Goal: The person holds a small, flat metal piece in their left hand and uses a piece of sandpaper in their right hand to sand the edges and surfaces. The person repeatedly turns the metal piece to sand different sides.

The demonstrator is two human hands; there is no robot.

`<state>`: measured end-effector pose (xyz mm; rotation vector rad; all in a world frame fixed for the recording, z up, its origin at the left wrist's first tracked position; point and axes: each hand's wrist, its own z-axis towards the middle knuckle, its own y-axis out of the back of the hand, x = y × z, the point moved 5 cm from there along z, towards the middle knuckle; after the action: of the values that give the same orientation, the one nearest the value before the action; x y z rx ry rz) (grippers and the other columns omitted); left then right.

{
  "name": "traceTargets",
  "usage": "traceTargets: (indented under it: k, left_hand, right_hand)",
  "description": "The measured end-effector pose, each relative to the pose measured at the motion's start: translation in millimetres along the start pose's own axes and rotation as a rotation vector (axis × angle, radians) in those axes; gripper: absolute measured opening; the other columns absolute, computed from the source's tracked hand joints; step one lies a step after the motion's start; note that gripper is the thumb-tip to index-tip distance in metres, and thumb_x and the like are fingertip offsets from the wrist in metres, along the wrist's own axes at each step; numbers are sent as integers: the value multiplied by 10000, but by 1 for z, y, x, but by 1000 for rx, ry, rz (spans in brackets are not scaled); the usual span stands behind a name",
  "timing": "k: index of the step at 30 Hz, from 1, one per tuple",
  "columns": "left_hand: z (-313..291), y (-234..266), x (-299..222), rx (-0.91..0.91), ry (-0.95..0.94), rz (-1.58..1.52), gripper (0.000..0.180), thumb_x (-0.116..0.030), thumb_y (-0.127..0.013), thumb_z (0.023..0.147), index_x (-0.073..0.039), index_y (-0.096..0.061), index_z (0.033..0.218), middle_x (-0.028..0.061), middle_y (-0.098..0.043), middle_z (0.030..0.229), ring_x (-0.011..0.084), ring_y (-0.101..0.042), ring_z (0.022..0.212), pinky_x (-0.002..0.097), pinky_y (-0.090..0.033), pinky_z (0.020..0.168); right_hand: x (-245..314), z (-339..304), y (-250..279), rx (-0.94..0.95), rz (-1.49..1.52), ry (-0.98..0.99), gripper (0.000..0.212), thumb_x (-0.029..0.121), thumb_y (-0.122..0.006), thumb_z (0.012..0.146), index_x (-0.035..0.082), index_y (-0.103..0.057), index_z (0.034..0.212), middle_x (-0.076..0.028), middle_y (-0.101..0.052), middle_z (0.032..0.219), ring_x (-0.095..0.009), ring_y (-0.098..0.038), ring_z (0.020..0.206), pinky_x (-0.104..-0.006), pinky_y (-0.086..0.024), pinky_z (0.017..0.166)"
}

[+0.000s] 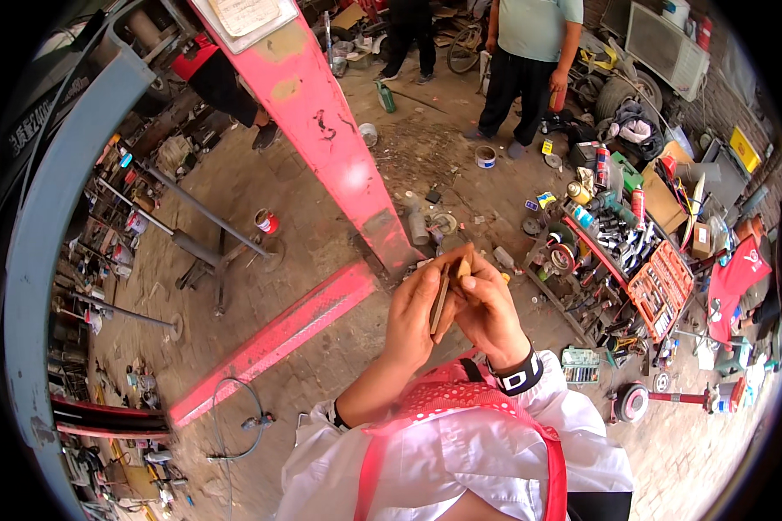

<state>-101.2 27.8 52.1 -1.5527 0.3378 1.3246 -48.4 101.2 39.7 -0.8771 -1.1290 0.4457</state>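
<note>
Both my hands are raised close together in front of my chest. My left hand (414,314) grips a thin, flat brown piece (440,306), seen almost edge-on and slanting between the palms. My right hand (488,314) has its fingers bent around a smaller tan-brown piece (464,267) near the fingertips. Whether these are two parts or one folded thing I cannot tell, as the fingers cover much of them. A black-and-white band (521,375) circles my right wrist. Below the hands is my red polka-dot apron (447,398).
A red post (321,130) rises just beyond my hands, and its red beam (274,334) runs along the floor to the left. At right are a cluttered tool cart (586,252) and an orange socket set (660,291). A person (530,69) stands at the back.
</note>
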Motion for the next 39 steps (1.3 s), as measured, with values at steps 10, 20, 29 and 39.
traceTargets:
  k: [10,20,29,39]
  left_hand:
    - [-10,-1,9,-65,-62,194,505,-357,-350,1008,69,-508,1229,-27,-520,661,9,-349,421,180,-222,380]
    - [-18,-16,33,-90,-37,171,470,-350,-370,1004,42,-533,1204,0,-586,811,0,-385,463,153,-255,371]
    - [-15,-41,32,-53,-32,132,475,-358,-371,1003,37,-533,1211,-21,-566,760,5,-381,442,160,-259,366]
    - [-13,-47,33,-67,-46,136,446,-342,-383,1001,8,-546,1223,-8,-608,935,1,-456,580,157,-296,432]
  right_hand:
    - [6,-11,5,-3,-379,21,193,143,-580,902,3,-486,996,-39,-568,909,-83,-573,724,-216,-475,631]
    - [30,-32,5,-57,-522,104,143,66,-554,903,0,-466,994,-42,-565,869,-94,-585,714,-223,-502,582]
    - [42,-47,16,-68,-527,132,139,51,-579,880,11,-472,958,-28,-571,826,-87,-582,681,-217,-483,601]
    - [47,-49,22,-129,-679,208,137,87,-616,847,35,-503,905,30,-456,797,-47,-430,751,-201,-374,664]
